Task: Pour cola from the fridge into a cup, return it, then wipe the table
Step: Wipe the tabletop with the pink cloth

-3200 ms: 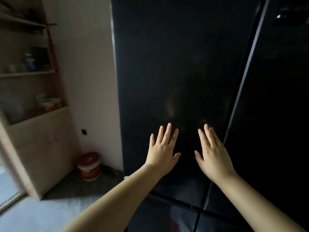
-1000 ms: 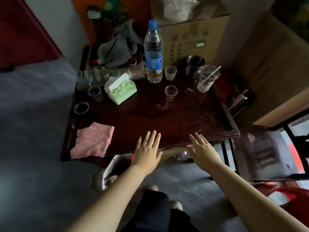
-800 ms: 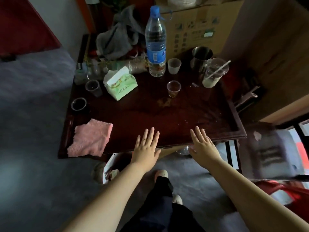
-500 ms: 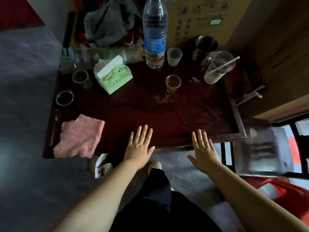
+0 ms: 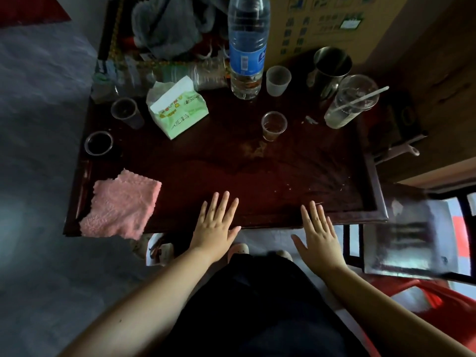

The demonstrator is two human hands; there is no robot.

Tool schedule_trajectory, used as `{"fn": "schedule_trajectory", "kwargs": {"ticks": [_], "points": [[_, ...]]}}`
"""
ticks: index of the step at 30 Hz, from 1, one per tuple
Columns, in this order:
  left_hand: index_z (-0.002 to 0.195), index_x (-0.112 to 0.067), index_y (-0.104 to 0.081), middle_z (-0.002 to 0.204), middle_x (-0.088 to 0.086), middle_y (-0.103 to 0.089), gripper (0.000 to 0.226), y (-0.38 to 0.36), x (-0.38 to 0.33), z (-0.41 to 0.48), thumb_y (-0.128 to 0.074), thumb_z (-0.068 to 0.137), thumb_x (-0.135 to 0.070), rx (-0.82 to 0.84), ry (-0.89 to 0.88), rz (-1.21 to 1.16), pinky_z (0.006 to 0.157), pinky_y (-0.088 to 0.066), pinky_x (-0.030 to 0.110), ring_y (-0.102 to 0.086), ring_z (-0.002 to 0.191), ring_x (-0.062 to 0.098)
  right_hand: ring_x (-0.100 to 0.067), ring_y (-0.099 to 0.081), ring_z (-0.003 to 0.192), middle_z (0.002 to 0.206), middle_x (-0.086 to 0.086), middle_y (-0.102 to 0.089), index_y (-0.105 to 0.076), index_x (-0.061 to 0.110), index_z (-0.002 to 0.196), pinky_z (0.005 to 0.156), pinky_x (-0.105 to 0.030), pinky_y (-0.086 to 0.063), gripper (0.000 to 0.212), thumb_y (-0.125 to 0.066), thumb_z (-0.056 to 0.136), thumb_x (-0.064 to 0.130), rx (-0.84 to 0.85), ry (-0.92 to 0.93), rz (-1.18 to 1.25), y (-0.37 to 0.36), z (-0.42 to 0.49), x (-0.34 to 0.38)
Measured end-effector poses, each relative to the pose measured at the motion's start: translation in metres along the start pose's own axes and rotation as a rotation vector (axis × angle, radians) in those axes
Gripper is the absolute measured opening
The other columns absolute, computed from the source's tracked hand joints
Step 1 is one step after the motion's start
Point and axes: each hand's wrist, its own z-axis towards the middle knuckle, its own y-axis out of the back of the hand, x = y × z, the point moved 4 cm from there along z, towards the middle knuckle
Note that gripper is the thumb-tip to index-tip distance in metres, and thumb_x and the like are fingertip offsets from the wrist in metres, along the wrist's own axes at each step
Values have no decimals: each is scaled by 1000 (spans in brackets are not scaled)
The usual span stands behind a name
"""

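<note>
Here the pink cloth lies left of the left hand's fingers.

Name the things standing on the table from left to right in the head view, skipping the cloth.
Dark cup, clear cup, tissue pack, water bottle, cup of brown drink, metal mug, lidded cup with straw.

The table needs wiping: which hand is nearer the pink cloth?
Left. The left hand is open at the near edge of the table, just right of the pink cloth; the right hand is farther right, beyond it.
</note>
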Motion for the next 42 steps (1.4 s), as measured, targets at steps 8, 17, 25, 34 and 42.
{"fn": "schedule_trajectory", "kwargs": {"ticks": [8,17,25,34,42], "points": [[148,-17,-17,155,14,-20,68,1,-1,2,-25,91,-53,-46,-11,-20,111,-23,51,-17,142,34,-28,-32,137,149,-12,-35,-37,8,140,112,-39,-31,63,-60,88,35,-339,154,178,97,92,34],[148,-18,-14,156,13,-17,68,-2,0,0,-23,91,-54,-65,-15,-6,113,-16,50,-16,143,34,-26,-23,140,153,-7,-25,-28,15,145,109,-40,-32,73,-64,85,35,-255,152,186,140,193,74],[148,-17,-20,156,13,-18,68,1,1,-1,-26,91,-53,-69,-21,-37,111,-19,51,-19,142,34,-30,-11,144,156,-12,-15,-23,18,148,114,-46,-22,73,-61,88,31,-164,142,-23,124,216,86],[149,-17,-22,156,13,-17,68,3,2,-1,-27,91,-52,-34,-28,-33,111,-19,49,-18,142,34,-27,-32,132,144,-7,-37,-40,20,140,98,-43,-44,60,-63,85,21,-190,88,65,125,215,70],[147,-15,-28,154,13,-24,68,4,0,0,-30,89,-50,-30,-43,-37,109,-27,52,-25,140,35,-27,-36,129,138,-4,-43,-45,25,137,90,-38,-43,59,-65,82,26,-291,-69,166,143,168,-8]]}}
